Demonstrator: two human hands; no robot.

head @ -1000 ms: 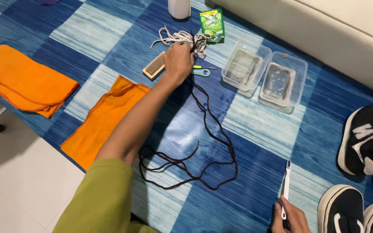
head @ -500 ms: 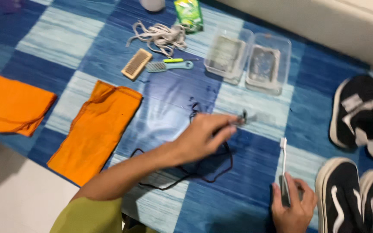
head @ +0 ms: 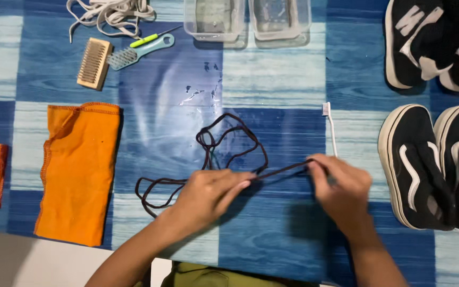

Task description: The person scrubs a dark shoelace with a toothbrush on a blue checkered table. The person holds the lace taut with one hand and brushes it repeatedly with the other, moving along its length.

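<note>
Looking down from my head: both my hands are now working one thing, where a moment ago they were apart. My left hand [head: 208, 194] has come back from the far side of the table and is pinching the dark lace [head: 229, 146] between fingertips and thumb. My right hand [head: 341, 186], which was holding only the toothbrush [head: 329, 127], is now closing on the lace's other end, with the brush handle still tucked under the fingers, its head pointing away from me. Between my hands a short run of lace is pulling straight; the rest is lying in loose loops on the blue checked table [head: 272, 85], just beyond my left hand. I am judging that the lace is now stretched ready for working on.

Room is tightest on my right: the black shoes [head: 431, 165] are sitting just beside that hand. On my left the orange cloth [head: 78, 170] is lying well apart. The near table edge is running under my forearms. The brushes [head: 112, 58], white laces [head: 110, 13] and clear tubs [head: 245, 18] are all staying far off.
</note>
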